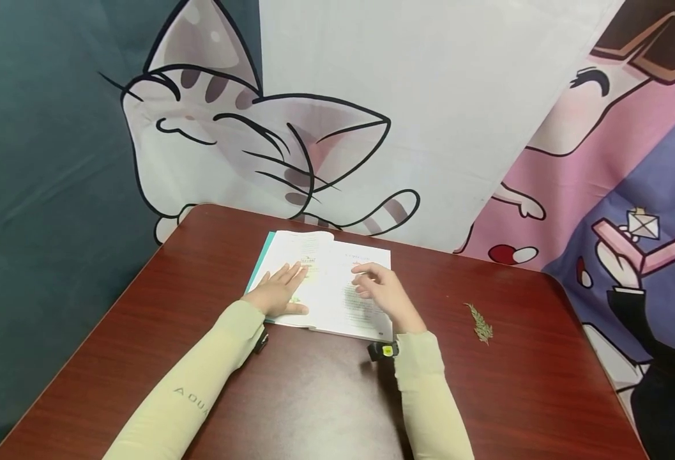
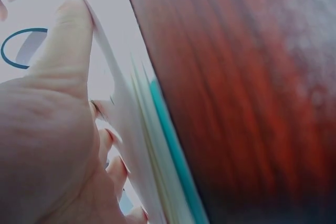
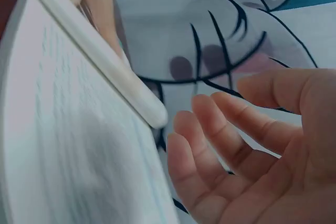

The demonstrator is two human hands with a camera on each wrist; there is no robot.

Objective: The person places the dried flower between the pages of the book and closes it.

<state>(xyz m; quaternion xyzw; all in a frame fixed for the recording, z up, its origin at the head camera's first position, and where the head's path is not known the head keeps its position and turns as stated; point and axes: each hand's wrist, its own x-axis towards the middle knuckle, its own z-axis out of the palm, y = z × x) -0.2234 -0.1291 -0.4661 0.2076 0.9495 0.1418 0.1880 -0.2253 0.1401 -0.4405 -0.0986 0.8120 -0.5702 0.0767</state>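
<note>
An open book [image 1: 337, 305] with a teal cover edge lies on the brown table. My left hand [image 1: 276, 291] rests flat on its left page, fingers spread and pointing away. In the left wrist view the left thumb [image 2: 65, 40] lies along the page near the book's lower edge, above the stacked pages and teal cover [image 2: 176, 150]. Above the right page hovers my right hand [image 1: 384, 292], its fingers loosely bent. Nothing is between those fingers in the right wrist view, where the right hand [image 3: 236, 156] appears apart from the printed page [image 3: 79, 129].
A small dried green sprig [image 1: 479, 324] lies on the table [image 1: 521, 383] to the right of the book. Behind the table hangs a cloth backdrop [image 1: 429, 96] with a cartoon cat. Part of a dark-clothed shape [image 1: 667, 396] shows at the right edge.
</note>
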